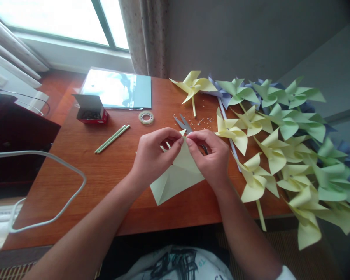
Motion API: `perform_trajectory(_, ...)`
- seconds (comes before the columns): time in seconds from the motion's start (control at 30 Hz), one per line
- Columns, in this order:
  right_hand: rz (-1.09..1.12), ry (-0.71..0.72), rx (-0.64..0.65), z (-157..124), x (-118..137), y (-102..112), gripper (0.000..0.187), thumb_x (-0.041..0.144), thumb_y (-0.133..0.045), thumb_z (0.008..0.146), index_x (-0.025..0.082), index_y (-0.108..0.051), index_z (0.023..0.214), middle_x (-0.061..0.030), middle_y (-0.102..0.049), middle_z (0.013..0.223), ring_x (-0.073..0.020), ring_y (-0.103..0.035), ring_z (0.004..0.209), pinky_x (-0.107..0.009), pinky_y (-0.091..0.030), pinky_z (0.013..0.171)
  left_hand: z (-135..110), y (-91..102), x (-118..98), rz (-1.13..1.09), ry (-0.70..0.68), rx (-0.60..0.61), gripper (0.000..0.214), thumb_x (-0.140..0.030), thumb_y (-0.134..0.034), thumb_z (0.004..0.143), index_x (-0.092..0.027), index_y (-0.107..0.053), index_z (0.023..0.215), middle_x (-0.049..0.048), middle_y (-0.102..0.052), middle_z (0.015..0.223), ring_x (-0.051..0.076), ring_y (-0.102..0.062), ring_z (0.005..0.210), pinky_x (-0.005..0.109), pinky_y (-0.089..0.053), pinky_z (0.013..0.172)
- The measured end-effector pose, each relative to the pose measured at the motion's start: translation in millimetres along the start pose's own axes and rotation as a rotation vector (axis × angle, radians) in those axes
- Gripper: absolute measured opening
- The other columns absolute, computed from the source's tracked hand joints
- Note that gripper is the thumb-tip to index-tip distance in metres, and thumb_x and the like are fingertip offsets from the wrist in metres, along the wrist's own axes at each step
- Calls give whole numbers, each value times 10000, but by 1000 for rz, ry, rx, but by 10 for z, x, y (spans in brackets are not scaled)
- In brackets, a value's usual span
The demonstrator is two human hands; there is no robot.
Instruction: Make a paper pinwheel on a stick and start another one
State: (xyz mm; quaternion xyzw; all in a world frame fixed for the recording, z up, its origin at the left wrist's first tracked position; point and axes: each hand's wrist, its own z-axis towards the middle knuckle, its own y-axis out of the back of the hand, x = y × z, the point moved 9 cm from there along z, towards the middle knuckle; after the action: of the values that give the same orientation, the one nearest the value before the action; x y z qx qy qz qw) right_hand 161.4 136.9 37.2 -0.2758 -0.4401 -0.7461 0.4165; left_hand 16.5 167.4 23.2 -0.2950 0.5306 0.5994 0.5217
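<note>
A pale yellow folded paper sheet lies over the near middle of the wooden table, its far corner lifted. My left hand and my right hand meet at that corner, each pinching the paper's tip between thumb and fingers. Just behind my hands lie scissors with grey blades, partly hidden by my right hand.
Several yellow, green and blue paper pinwheels cover the table's right side. Two green sticks, a tape roll, an open red box and a blue folder lie at the back left. A white cable loops at left.
</note>
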Motion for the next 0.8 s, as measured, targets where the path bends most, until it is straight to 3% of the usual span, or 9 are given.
perform_trajectory(0.23, 14, -25, 39, -1, -49, -43, 64, 202, -648, 918, 243, -691, 896, -18, -719, 863, -181, -685, 785, -314, -574, 735, -4, -4, 39, 0, 4, 1, 58, -208, -664, 855, -167, -702, 838, 24, -712, 724, 133, -631, 652, 220, -507, 586)
perform_trajectory(0.5, -128, 144, -26, -19, 115, -15, 108, 162, -636, 920, 255, -686, 894, -34, -727, 857, -202, -687, 809, -339, -563, 760, -18, 13, -1, 10, -15, -25, 42, -165, -664, 845, -165, -701, 824, 8, -700, 711, 121, -624, 639, 223, -503, 598)
perform_trajectory(0.8, -257, 334, -55, -134, 188, -63, 234, 145, -645, 927, 289, -726, 1092, -61, -739, 918, -240, -684, 879, -392, -572, 824, -31, 66, -20, 46, -29, -87, 46, -154, -670, 841, -170, -703, 814, -4, -707, 713, 111, -626, 621, 211, -510, 588)
